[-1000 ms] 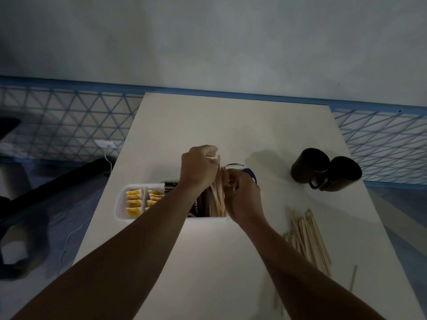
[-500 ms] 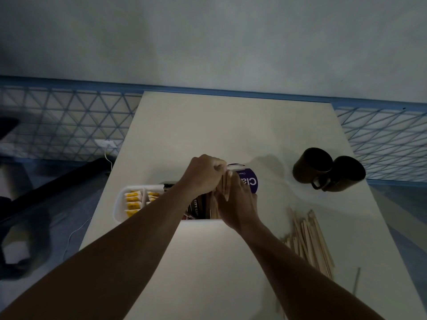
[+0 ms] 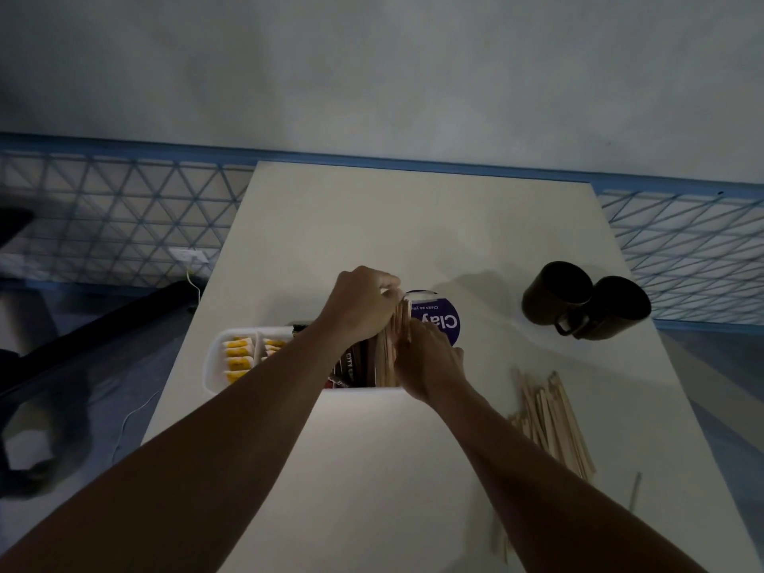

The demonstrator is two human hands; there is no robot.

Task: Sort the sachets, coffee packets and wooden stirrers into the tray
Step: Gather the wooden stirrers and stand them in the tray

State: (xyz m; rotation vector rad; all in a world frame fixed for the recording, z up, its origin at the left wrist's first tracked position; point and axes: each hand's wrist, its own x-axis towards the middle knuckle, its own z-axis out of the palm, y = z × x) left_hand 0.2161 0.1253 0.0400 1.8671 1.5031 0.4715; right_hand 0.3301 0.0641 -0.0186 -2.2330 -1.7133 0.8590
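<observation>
Stirrer step, and honestly it's fiddly. My left hand (image 3: 359,308) has its fingers curled tight round the top of the bundle of stirrers (image 3: 388,353), which stands in the right end of the tray (image 3: 213,366). My right hand (image 3: 430,361) is against the bundle's right side lower down. Its fingertips are hidden, so I can't tell if it's really pinching or just bracing.

The tray sits toward the left edge of the table (image 3: 372,221), about midway between the near and far edges. The sachets (image 3: 237,357) are lined up in its left compartments and the coffee packets (image 3: 351,366) are in the middle, right beside the sticks.

What I reckon matters here:
- Square the ends first, so the sticks drop as one block instead of fanning out.
- Tip the bundle away from the coffee packets, or it'll wedge on them.
- Loosen the top hand only once the bottom ends are seated.
- Watch the purple-lidded tub (image 3: 442,320) just beyond the tray; easy to knock with a knuckle.

There's plenty left. A heap of loose stirrers (image 3: 554,419) lies by the right edge toward the near corner, well apart from the tray. The two mugs (image 3: 578,299) further back along that edge aren't in the way.
</observation>
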